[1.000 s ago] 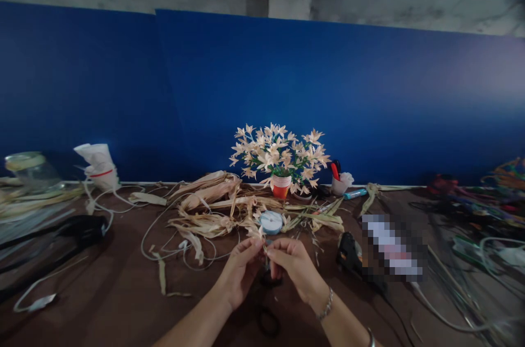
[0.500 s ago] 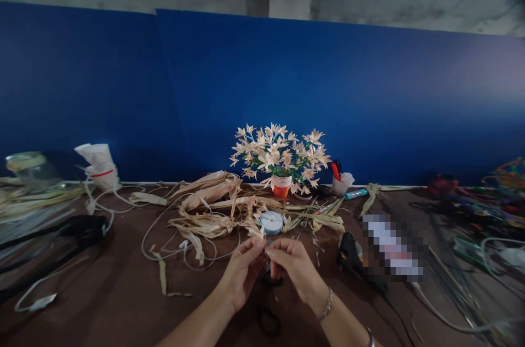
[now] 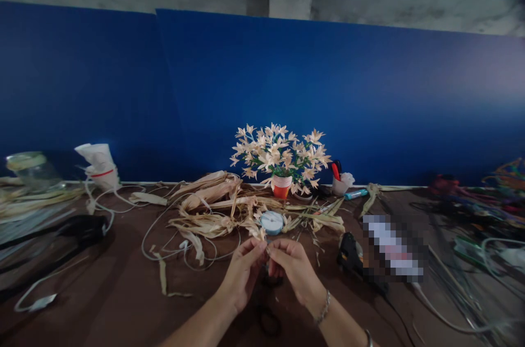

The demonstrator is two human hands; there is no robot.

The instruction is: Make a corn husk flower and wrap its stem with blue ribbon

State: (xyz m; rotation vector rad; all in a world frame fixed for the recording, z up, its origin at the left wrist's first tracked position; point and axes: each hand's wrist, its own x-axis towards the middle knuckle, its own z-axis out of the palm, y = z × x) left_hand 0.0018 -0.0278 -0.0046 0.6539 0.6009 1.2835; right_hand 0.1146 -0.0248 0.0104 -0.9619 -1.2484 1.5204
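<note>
My left hand [image 3: 248, 267] and my right hand [image 3: 289, 265] meet at the front middle of the table, fingertips pinched close together. Between them a small pale corn-husk flower [image 3: 261, 233] pokes up past the left thumb and forefinger. Its base and whatever the right fingertips pinch are hidden. A round disc with a pale blue rim [image 3: 272, 222] lies just beyond my fingers. Behind it stands an orange and white pot [image 3: 281, 187] full of similar husk flowers [image 3: 275, 152] on green stems.
Dried corn husks [image 3: 211, 199] spread left of the pot, with a thin white cord [image 3: 144, 246] looping around them. A black glue gun [image 3: 353, 254] lies at right, beside a blurred-out item. Black-handled tools [image 3: 88, 226] lie left. A cup [image 3: 339, 184] holds red-handled scissors.
Both hands stay nearly in place, with only slight shifts of the fingers and wrists. The flower's tip sits a little lower between the fingers. Nothing on the table has moved.
</note>
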